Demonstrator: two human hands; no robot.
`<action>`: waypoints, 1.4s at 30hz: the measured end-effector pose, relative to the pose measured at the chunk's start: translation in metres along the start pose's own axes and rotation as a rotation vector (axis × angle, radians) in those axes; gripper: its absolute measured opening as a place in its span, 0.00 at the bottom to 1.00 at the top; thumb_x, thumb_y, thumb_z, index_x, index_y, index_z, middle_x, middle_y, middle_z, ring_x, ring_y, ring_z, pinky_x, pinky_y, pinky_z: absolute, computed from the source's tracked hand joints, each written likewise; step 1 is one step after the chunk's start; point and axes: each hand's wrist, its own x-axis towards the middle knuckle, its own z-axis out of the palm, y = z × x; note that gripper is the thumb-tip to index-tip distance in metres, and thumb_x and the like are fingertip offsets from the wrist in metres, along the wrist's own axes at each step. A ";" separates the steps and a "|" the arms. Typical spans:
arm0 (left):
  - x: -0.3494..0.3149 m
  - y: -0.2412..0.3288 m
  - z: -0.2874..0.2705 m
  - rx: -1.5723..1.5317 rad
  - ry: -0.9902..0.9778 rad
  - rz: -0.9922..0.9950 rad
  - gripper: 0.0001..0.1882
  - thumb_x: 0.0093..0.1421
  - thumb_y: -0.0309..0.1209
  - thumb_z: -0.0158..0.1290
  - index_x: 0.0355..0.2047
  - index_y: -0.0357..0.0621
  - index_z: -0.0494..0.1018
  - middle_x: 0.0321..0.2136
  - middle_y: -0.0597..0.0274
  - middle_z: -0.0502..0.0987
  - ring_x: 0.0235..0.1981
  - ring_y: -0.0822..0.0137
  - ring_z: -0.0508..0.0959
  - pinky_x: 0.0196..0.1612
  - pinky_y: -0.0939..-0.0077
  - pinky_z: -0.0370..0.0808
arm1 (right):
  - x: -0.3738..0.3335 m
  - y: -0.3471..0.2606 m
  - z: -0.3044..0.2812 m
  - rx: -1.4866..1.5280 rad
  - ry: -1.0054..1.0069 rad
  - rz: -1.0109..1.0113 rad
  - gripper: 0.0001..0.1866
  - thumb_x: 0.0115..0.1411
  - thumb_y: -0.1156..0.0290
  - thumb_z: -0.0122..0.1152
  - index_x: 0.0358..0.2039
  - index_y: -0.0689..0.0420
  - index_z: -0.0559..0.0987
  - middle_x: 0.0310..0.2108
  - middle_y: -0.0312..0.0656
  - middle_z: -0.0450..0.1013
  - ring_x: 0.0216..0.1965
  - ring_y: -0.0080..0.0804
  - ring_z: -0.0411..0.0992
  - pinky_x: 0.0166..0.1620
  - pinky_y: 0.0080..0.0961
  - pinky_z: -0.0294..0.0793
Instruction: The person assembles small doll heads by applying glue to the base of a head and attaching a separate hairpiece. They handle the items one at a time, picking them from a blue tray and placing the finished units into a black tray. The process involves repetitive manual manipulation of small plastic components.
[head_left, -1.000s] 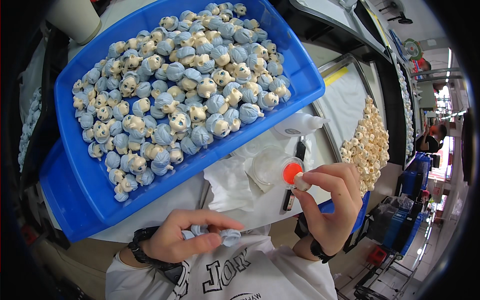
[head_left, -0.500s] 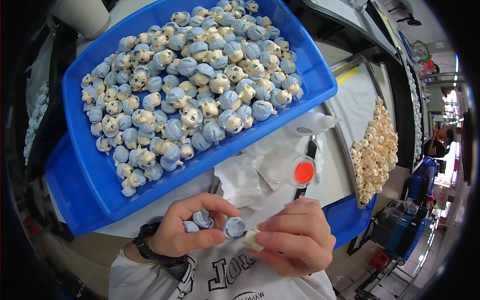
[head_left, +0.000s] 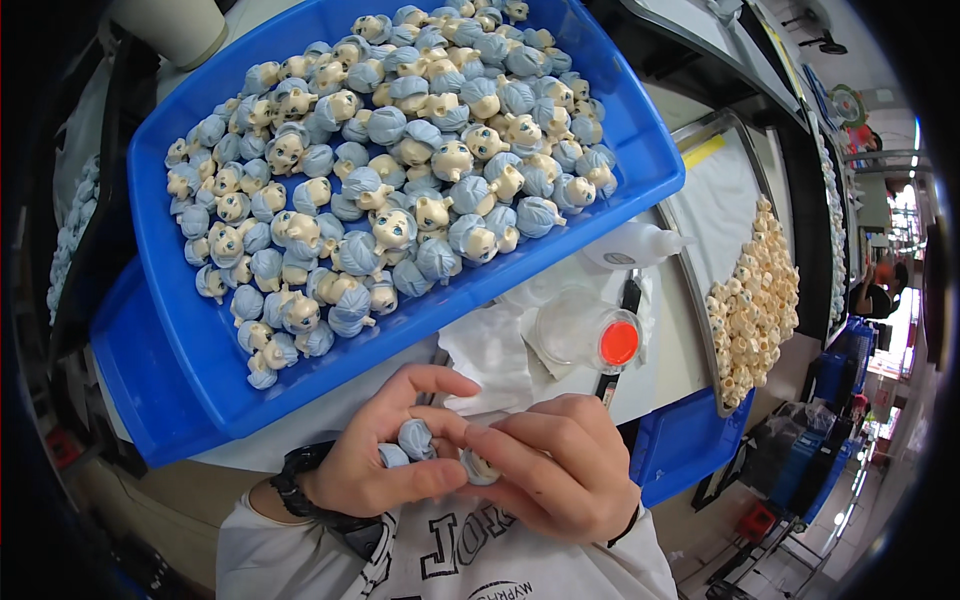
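My left hand [head_left: 385,455] curls around a few light-blue doll hair pieces [head_left: 415,437] resting against its palm and fingers. Between the fingertips of both hands sits a small doll head [head_left: 480,467], a pale face part set against a blue hair shell. My right hand [head_left: 565,465] pinches it from the right side, hiding much of it. Above the hands a large blue bin [head_left: 165,300] holds many doll heads [head_left: 393,230] with pale faces and blue hair.
A clear jar with a red top [head_left: 618,343] and a white squeeze bottle [head_left: 640,245] stand right of a white cloth [head_left: 485,350]. A black-handled tool lies beside them. Farther right, a metal tray [head_left: 690,270] holds a heap of pale face parts [head_left: 755,300].
My right hand has moved left and brought the pale face part up against the blue hair shell at my left fingertips. The hands were apart before; the view has shifted slightly.
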 end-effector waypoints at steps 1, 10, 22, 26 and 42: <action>-0.001 0.003 0.001 0.028 0.006 -0.022 0.30 0.53 0.24 0.54 0.52 0.36 0.52 0.34 0.60 0.73 0.27 0.79 0.70 0.32 0.87 0.65 | 0.000 0.000 0.000 -0.051 -0.004 -0.026 0.23 0.33 0.69 0.64 0.33 0.63 0.75 0.29 0.37 0.68 0.25 0.30 0.64 0.27 0.23 0.61; 0.000 -0.018 -0.005 0.210 -0.061 0.112 0.29 0.44 0.33 0.64 0.43 0.35 0.64 0.30 0.62 0.74 0.28 0.79 0.71 0.31 0.87 0.66 | -0.001 0.004 -0.012 -0.039 0.166 -0.245 0.13 0.41 0.66 0.65 0.25 0.62 0.77 0.23 0.35 0.66 0.20 0.25 0.62 0.25 0.20 0.64; -0.002 -0.019 0.000 -0.538 -0.153 0.514 0.18 0.63 0.43 0.38 0.46 0.42 0.60 0.21 0.63 0.60 0.13 0.73 0.59 0.15 0.81 0.56 | -0.030 0.079 -0.125 -0.620 0.393 0.476 0.15 0.47 0.71 0.60 0.37 0.59 0.76 0.31 0.45 0.73 0.35 0.42 0.69 0.39 0.31 0.67; -0.001 -0.029 -0.015 -0.334 -0.251 0.482 0.20 0.60 0.44 0.44 0.34 0.35 0.61 0.20 0.61 0.62 0.13 0.74 0.59 0.14 0.82 0.56 | -0.040 0.130 -0.129 -0.872 -0.042 0.537 0.12 0.45 0.73 0.59 0.34 0.56 0.77 0.28 0.39 0.73 0.37 0.36 0.68 0.41 0.31 0.62; 0.010 -0.004 -0.008 0.400 -0.483 0.079 0.14 0.55 0.27 0.51 0.41 0.32 0.68 0.32 0.56 0.75 0.30 0.70 0.74 0.34 0.79 0.70 | -0.001 -0.006 -0.029 0.308 -0.083 -0.185 0.12 0.50 0.74 0.54 0.36 0.62 0.76 0.30 0.43 0.72 0.30 0.31 0.70 0.28 0.22 0.66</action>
